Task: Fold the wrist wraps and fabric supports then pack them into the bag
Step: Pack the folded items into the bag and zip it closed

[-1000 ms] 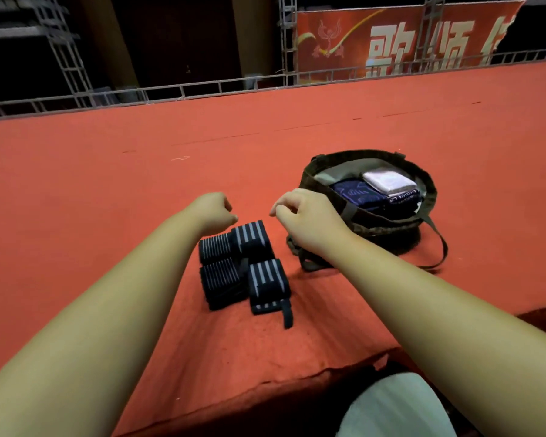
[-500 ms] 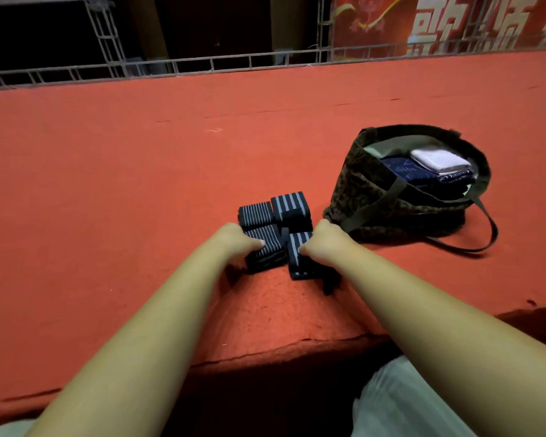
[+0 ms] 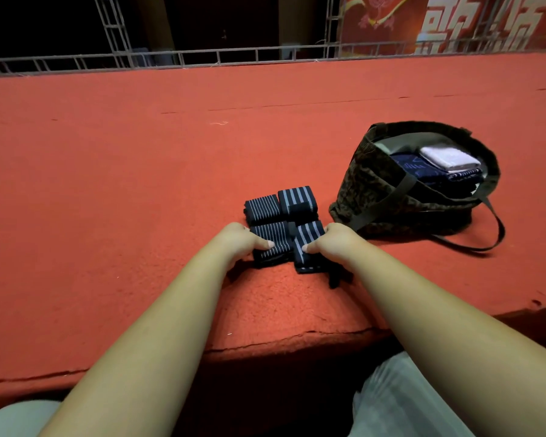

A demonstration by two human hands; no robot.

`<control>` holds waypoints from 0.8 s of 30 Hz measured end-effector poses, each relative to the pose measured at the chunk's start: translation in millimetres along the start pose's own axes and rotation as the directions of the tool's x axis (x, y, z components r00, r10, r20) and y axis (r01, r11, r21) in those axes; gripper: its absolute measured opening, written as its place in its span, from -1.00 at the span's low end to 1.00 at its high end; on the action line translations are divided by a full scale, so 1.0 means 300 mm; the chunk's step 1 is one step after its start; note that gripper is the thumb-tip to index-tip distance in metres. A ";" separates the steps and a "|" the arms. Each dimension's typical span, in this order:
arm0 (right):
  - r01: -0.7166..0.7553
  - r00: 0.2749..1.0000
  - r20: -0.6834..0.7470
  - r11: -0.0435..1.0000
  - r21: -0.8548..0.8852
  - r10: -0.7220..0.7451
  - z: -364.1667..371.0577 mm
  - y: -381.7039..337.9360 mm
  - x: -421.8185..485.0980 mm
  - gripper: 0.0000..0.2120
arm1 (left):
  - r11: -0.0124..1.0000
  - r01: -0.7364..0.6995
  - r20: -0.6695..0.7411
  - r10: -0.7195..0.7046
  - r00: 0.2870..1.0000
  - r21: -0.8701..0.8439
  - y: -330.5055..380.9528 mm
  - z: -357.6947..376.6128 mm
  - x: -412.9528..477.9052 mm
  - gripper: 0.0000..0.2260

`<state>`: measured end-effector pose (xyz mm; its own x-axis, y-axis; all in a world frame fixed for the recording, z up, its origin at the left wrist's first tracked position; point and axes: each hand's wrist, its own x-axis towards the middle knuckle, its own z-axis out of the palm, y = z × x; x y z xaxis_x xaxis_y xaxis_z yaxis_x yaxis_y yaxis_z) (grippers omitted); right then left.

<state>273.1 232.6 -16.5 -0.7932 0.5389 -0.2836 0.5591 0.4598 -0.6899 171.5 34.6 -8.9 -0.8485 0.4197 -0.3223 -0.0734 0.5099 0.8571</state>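
Observation:
Several folded black wrist wraps with pale stripes lie in a tight block on the red carpet. My left hand (image 3: 238,239) grips the near-left wrap (image 3: 273,236), thumb on top. My right hand (image 3: 333,241) grips the near-right wrap (image 3: 308,238) the same way. Two more folded wraps (image 3: 281,205) lie just behind, untouched. To the right stands the dark patterned bag (image 3: 375,190), open at the top, with a folded navy fabric (image 3: 413,165) and a folded white fabric (image 3: 448,157) inside.
The bag's long strap (image 3: 492,234) loops onto the carpet at its right. The carpeted platform's front edge (image 3: 297,339) runs just below my forearms. A metal truss railing (image 3: 234,56) and a red banner (image 3: 454,23) line the far side.
Both hands came down from above the wraps and closed on the two nearest ones. The view shifted, so the bag and wraps now sit further right.

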 end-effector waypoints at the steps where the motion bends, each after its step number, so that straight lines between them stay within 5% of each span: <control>1: 0.009 1.000 -0.002 1.000 0.017 -0.009 0.004 0.005 0.001 -0.59 | 1.000 -0.001 0.007 0.001 1.000 -0.014 0.000 0.000 -0.003 -0.86; 9: 0.088 0.994 -0.075 0.982 0.169 -0.076 0.006 0.036 -0.035 -0.68 | 0.998 -0.035 0.042 0.038 0.998 -0.049 -0.017 -0.018 -0.025 -0.80; 18: 0.163 0.986 -0.097 0.914 0.372 -0.136 -0.096 0.033 -0.058 -0.80 | 0.955 -0.090 0.199 0.151 0.968 -0.283 0.084 -0.040 -0.072 -0.72; 24: 0.339 0.928 -0.263 0.887 0.313 -0.262 -0.333 -0.006 -0.127 -0.83 | 0.922 -0.210 0.223 0.291 0.930 -0.326 0.298 0.005 -0.074 -0.69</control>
<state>326.5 281.9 62.1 -0.8194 0.5657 0.0930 0.1516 0.3701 -0.9165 184.6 71.9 74.3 -0.6936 0.7065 -0.1403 -0.0605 0.1370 0.9887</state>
